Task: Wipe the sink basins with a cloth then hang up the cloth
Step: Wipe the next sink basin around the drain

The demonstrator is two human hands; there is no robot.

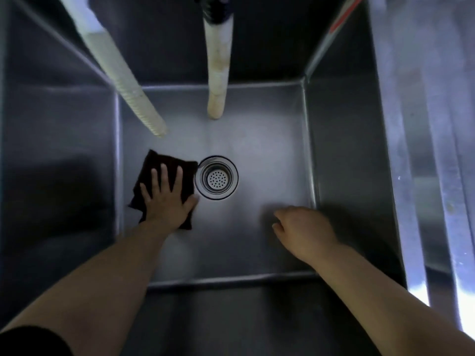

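We note, at the far left, the wall of the sink basin (59,155), steel and dull, with a ribbed white hose (123,78) hanging over that side. Next comes the dark cloth (156,163), lying flat on the basin floor, its right edge just beside the drain strainer (216,178). The left hand (165,199) presses on the cloth with fingers straight and spread, palm down; it does not pinch or bunch the fabric. We judge the cloth soft, light and limp, probably damp, so it should slide readily on the smooth steel under flat pressure but will fold or drag if pushed by one corner. For wiping, the flat palm over its middle appears adequate; for lifting and hanging, a pinch at an upper corner or along one edge seems the better hold. A second pale hose (218,73) hangs above the drain. To the right, the right hand (300,229) hovers over the floor, fingers loosely curled, holding nothing. The right basin wall (354,163) follows.
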